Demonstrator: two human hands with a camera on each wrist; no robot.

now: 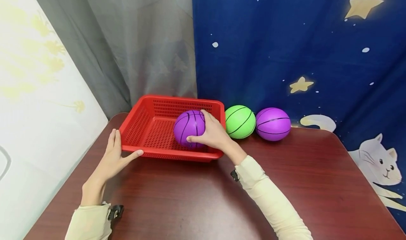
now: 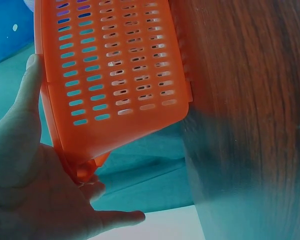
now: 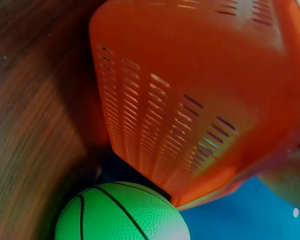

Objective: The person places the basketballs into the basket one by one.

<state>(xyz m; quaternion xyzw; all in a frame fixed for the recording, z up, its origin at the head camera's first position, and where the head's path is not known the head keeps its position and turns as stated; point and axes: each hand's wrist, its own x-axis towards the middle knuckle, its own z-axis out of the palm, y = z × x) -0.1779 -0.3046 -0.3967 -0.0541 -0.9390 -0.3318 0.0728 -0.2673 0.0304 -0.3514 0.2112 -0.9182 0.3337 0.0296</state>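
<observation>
A red perforated basket [image 1: 139, 127] stands at the back left of the table. Inside its right part is a purple ball [image 1: 187, 129], and my right hand [image 1: 212, 132] grips it from the right with thumb and fingers spread around it. My left hand [image 1: 112, 160] rests at the basket's front left corner, thumb on the front rim and fingers along the left side. The left wrist view shows that hand [image 2: 35, 165] against the basket's rim [image 2: 52, 115]. In the right wrist view the basket wall [image 3: 155, 115] hides the held ball.
A green ball [image 1: 240, 122] stands just right of the basket, with another purple ball [image 1: 273, 124] beside it. Behind the dark red table [image 1: 190, 197] hang a grey curtain [image 1: 158, 39] and a blue one with stars [image 1: 269, 39]. A white panel [image 1: 38, 92] is on the left.
</observation>
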